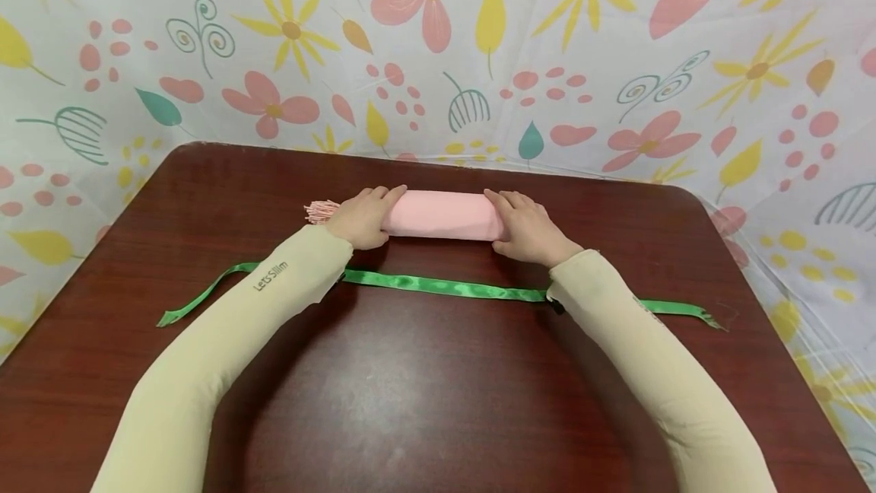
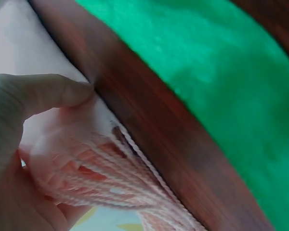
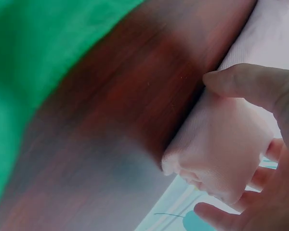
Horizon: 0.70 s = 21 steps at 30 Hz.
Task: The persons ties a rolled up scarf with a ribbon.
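Toward the far edge of the dark wooden worktop lies the rolled pink scarf, and I have one hand on each end of it. My left hand curls round the end where the pink tassels stick out; the left wrist view shows my thumb pressing the cloth just above the twisted fringe. My right hand cups the plain end, thumb on top and fingers curled beneath the fold. So both grips are closed on the roll, neither wide.

Nearer to me a green satin ribbon runs straight across the worktop under both sleeves, apart from the roll. A flowered cloth hangs behind.

To do this well, I judge I should squeeze evenly at both ends so the layers stay tight, keep the roll parallel to the ribbon, and keep the tassels out from under the cloth.
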Available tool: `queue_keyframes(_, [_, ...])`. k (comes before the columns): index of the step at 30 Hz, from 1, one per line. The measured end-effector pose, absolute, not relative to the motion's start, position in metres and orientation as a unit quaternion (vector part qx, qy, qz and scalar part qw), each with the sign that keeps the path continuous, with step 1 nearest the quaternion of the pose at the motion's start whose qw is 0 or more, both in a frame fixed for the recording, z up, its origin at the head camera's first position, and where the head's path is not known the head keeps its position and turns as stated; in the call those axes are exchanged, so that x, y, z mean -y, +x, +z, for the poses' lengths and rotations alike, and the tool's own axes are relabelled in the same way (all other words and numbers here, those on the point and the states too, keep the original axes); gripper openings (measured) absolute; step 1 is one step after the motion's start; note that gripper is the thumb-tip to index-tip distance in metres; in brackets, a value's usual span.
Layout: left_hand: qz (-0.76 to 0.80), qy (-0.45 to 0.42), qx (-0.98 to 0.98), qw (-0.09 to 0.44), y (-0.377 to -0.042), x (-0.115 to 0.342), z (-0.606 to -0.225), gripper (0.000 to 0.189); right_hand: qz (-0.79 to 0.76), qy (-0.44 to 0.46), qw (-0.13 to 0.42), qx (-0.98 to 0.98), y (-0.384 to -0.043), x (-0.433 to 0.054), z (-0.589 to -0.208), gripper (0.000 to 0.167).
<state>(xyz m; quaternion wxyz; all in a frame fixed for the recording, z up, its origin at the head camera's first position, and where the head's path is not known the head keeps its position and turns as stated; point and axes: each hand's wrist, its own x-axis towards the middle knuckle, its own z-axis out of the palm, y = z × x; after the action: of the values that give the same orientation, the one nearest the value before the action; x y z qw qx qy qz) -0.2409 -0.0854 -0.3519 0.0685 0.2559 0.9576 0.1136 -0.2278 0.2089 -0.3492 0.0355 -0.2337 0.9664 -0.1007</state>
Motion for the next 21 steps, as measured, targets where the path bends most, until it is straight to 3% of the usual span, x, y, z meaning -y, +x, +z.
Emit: queue_keyframes(21, [0.134,0.247,-0.954,0.108,-0.271,0.081,-0.358,0.078,-0.123,-0.222,0.101,-0.962,-0.26,-0.206,-0.35,0.08])
